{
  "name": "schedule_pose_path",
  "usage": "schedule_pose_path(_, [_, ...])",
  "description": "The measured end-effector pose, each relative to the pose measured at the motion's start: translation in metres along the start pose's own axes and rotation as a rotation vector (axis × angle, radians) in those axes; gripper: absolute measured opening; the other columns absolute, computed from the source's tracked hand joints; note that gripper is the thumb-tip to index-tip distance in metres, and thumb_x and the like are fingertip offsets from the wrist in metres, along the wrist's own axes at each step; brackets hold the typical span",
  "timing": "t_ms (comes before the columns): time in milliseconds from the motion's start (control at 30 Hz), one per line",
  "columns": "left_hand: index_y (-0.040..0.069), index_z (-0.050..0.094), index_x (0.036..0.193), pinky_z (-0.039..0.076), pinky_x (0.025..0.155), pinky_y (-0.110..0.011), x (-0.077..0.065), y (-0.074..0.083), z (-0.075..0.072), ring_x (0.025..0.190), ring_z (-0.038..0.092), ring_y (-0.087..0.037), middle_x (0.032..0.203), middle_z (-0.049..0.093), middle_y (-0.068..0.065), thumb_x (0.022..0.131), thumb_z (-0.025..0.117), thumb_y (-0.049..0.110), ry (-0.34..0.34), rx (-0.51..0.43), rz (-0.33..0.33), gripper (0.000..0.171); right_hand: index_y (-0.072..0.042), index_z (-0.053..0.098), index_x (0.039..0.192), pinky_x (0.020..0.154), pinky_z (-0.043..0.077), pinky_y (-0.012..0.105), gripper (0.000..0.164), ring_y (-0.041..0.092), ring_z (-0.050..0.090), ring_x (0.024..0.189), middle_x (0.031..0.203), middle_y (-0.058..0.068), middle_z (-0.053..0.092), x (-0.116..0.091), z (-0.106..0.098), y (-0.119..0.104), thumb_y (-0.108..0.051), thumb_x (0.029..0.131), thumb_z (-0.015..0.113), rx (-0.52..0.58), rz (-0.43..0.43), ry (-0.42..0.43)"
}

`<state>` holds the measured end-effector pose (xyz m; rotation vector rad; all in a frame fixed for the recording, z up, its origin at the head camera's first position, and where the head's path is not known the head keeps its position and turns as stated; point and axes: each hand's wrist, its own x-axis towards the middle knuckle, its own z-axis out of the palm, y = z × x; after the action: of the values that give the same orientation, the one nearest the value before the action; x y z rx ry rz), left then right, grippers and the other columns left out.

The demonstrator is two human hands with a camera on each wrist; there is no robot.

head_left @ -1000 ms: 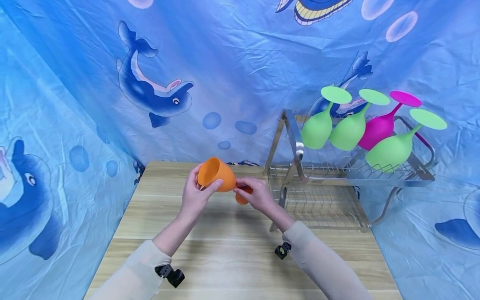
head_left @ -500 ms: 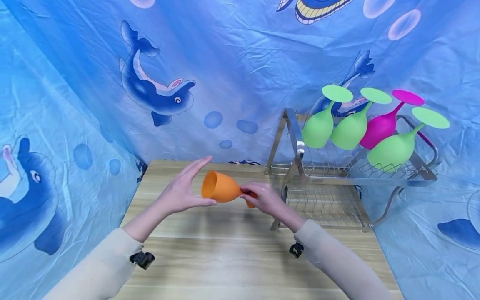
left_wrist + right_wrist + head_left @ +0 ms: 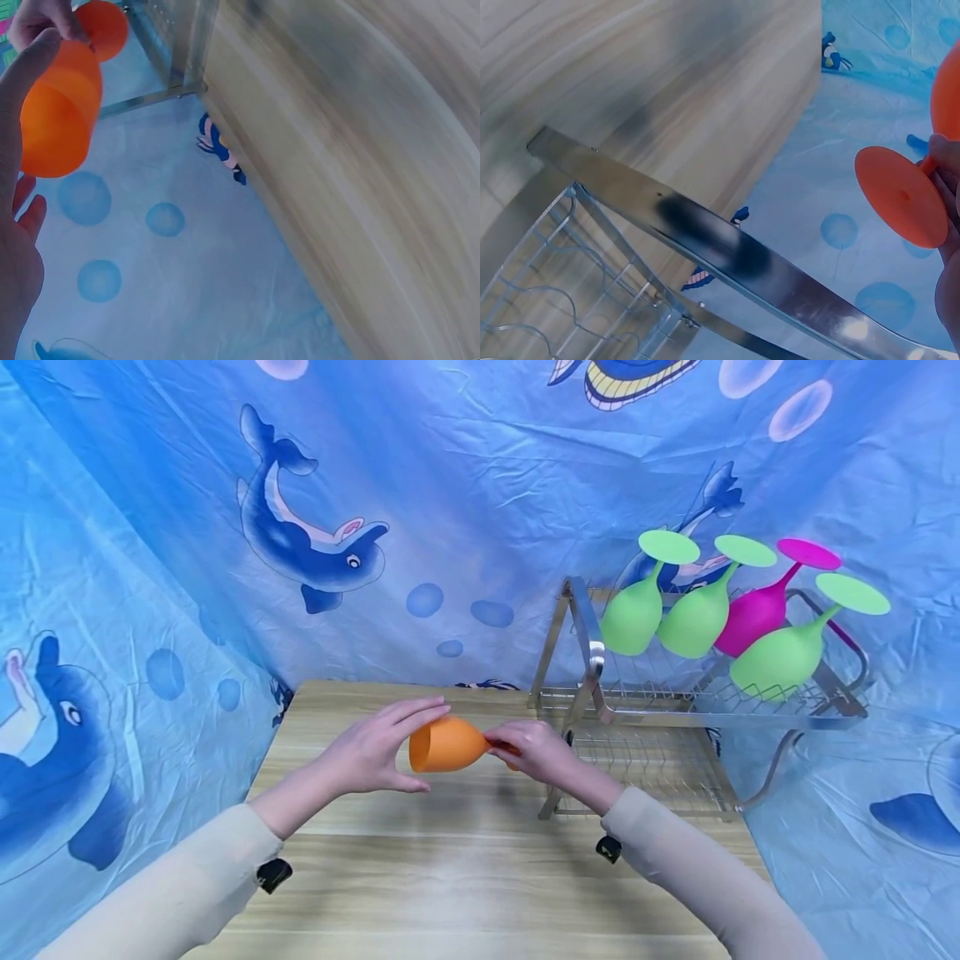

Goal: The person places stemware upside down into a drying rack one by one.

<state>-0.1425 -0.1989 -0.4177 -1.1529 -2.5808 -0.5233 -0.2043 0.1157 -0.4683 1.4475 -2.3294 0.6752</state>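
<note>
An orange wine glass [image 3: 450, 745] lies sideways in the air above the table, its mouth toward the left. My right hand [image 3: 538, 753] pinches its stem near the bowl. The round foot [image 3: 900, 196] shows in the right wrist view, while in the head view the right hand mostly covers it. My left hand [image 3: 367, 753] is spread around the mouth end, fingers above and thumb below. A gap shows between the thumb and the bowl; whether the upper fingers touch it, I cannot tell. In the left wrist view the bowl [image 3: 64, 112] appears close to the left fingers.
At the right stands a two-tier metal dish rack [image 3: 735, 721]. Upside down on its top tier are green wine glasses [image 3: 632, 620] and a pink wine glass [image 3: 752, 620]. A wooden table [image 3: 450, 877] lies below, with a blue dolphin-print curtain [image 3: 480, 527] behind.
My left hand has let go of the bowl and spread its fingers, then come back near the mouth. The wine glass has turned more level and shifted slightly right and down in my right hand.
</note>
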Motion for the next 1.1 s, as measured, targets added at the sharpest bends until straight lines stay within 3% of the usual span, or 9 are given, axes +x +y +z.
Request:
schedule_pose_path(267, [0.01, 0.058, 0.15, 0.056, 0.107, -0.055, 0.0, -0.002, 0.01, 0.132, 0.063, -0.032, 0.15, 0.062, -0.009, 0.068, 0.104, 0.034, 0.07, -0.01, 0.019, 0.097, -0.008, 0.081, 0.116, 0.084, 0.065, 0.029, 0.024, 0.018, 0.078, 0.097, 0.11, 0.005, 0.081, 0.003, -0.003, 0.003, -0.013, 0.093, 0.085, -0.018, -0.045, 0.0])
schedule_pose_path(533, [0.011, 0.061, 0.147, 0.059, 0.102, -0.056, -0.006, -0.002, 0.017, 0.127, 0.066, -0.032, 0.143, 0.066, -0.009, 0.068, 0.104, 0.032, 0.108, -0.023, -0.017, 0.092, -0.008, 0.08, 0.119, 0.087, 0.065, 0.031, 0.028, 0.019, 0.078, 0.099, 0.112, 0.005, 0.081, 0.007, -0.005, 0.0, -0.011, 0.091, 0.087, -0.037, -0.028, -0.068])
schedule_pose_path(633, [0.011, 0.062, 0.146, 0.059, 0.102, -0.056, -0.01, -0.003, 0.019, 0.128, 0.066, -0.033, 0.144, 0.066, -0.01, 0.069, 0.103, 0.033, 0.123, -0.041, -0.054, 0.09, -0.005, 0.077, 0.125, 0.088, 0.065, 0.034, 0.038, 0.023, 0.078, 0.102, 0.117, 0.009, 0.08, 0.005, -0.01, -0.005, -0.014, 0.089, 0.089, -0.035, -0.009, -0.038])
schedule_pose_path(733, [0.011, 0.062, 0.146, 0.059, 0.102, -0.056, -0.016, -0.004, 0.022, 0.129, 0.066, -0.033, 0.144, 0.066, -0.01, 0.068, 0.103, 0.033, 0.157, -0.06, -0.115, 0.09, -0.003, 0.075, 0.129, 0.091, 0.065, 0.039, 0.047, 0.028, 0.077, 0.107, 0.121, 0.012, 0.078, 0.002, -0.016, -0.013, -0.016, 0.086, 0.091, -0.005, 0.02, 0.044])
schedule_pose_path(900, [0.014, 0.061, 0.147, 0.059, 0.1, -0.059, -0.026, -0.004, 0.03, 0.129, 0.065, -0.034, 0.145, 0.066, -0.009, 0.067, 0.104, 0.031, 0.245, -0.12, -0.254, 0.092, -0.005, 0.076, 0.129, 0.098, 0.062, 0.04, 0.046, 0.026, 0.075, 0.113, 0.126, 0.008, 0.078, -0.009, -0.018, -0.028, -0.014, 0.087, 0.09, 0.194, 0.156, 0.153])
schedule_pose_path(1100, [0.017, 0.062, 0.147, 0.061, 0.1, -0.052, -0.034, -0.001, 0.044, 0.124, 0.066, -0.029, 0.141, 0.066, -0.007, 0.071, 0.103, 0.025, 0.357, -0.292, -0.414, 0.086, -0.002, 0.072, 0.134, 0.1, 0.061, 0.042, 0.039, 0.03, 0.074, 0.118, 0.129, 0.012, 0.076, -0.028, 0.001, -0.042, -0.01, 0.097, 0.081, 0.696, 0.416, 0.115])
